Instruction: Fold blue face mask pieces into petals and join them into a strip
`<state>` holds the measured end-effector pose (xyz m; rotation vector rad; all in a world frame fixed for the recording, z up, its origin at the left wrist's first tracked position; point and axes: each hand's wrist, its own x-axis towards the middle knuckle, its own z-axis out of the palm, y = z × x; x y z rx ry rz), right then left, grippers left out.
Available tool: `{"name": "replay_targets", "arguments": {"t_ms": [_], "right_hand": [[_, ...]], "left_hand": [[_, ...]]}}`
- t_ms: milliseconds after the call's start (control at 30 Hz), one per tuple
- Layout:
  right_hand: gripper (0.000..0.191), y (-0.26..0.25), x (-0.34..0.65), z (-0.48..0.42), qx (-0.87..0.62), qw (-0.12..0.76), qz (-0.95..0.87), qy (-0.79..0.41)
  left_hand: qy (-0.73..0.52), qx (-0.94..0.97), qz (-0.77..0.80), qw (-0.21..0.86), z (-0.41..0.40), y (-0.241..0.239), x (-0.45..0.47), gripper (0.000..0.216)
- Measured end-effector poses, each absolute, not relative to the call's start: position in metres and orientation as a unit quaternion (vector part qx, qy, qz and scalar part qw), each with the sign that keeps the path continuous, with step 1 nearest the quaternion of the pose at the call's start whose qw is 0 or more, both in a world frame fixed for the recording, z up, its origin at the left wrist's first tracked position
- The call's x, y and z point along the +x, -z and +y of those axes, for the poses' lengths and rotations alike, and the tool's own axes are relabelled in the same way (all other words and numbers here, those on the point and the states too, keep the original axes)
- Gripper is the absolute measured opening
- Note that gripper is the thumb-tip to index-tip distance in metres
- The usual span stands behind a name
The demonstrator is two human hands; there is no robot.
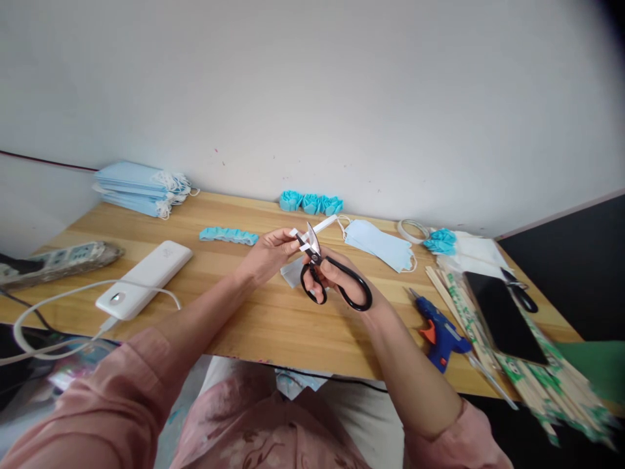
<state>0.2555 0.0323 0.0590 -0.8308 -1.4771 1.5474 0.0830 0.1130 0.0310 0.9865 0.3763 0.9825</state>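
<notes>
My right hand (336,270) grips black-handled scissors (362,286), thumb and fingers in the loops, with the blades parted and pointing up and to the left. In my left hand (273,251) a small white strip (303,247) is pinched at the blades, its fingertips close to the metal. Another white length (326,223) shows just behind the blades; whether it belongs to the same strip I cannot tell. Below the hands a pale grey-blue piece (291,272) lies on the table, partly covered. To the left of my left hand rests a gathered blue strip (227,234).
Three blue folded flowers (311,203) stand by the wall, and face masks (378,242) lie before them. A mask stack (134,185), power bank (144,280) and power strip (73,257) are left. Right are a glue gun (442,335), phone (502,316) and wrapped chopsticks (532,384).
</notes>
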Motion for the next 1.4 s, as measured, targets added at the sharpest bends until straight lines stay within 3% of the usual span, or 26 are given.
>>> {"name": "replay_targets", "arguments": {"t_ms": [133,200,267,367,467,600,967,1400], "right_hand": [[0.052,-0.057,0.256,0.030,-0.299,0.370,-0.622,-0.622],[0.048,-0.055,0.254,0.029,-0.297,0.391,-0.638,-0.593],[0.040,-0.050,0.252,0.030,-0.332,0.500,-0.635,-0.488],[0.029,-0.044,0.250,0.036,-0.421,0.634,-0.612,-0.215],[0.030,-0.038,0.250,0.042,-0.463,0.607,-0.645,-0.028],[0.037,-0.033,0.250,0.045,-0.455,0.554,-0.695,0.056],[0.032,-0.031,0.251,0.046,-0.452,0.538,-0.702,0.113],[0.029,-0.031,0.250,0.040,-0.484,0.550,-0.679,-0.039]], "left_hand": [[-0.458,0.437,0.197,0.749,0.115,-0.028,0.083,0.026],[-0.462,0.426,0.209,0.749,0.116,-0.027,0.082,0.025],[-0.471,0.419,0.207,0.748,0.116,-0.027,0.083,0.024],[-0.488,0.427,0.212,0.731,0.114,-0.027,0.085,0.023],[-0.491,0.458,0.234,0.703,0.109,-0.027,0.088,0.024],[-0.476,0.516,0.254,0.665,0.104,-0.026,0.090,0.026],[-0.444,0.582,0.271,0.625,0.100,-0.030,0.088,0.025],[-0.454,0.595,0.264,0.608,0.104,-0.027,0.087,0.021]]}}
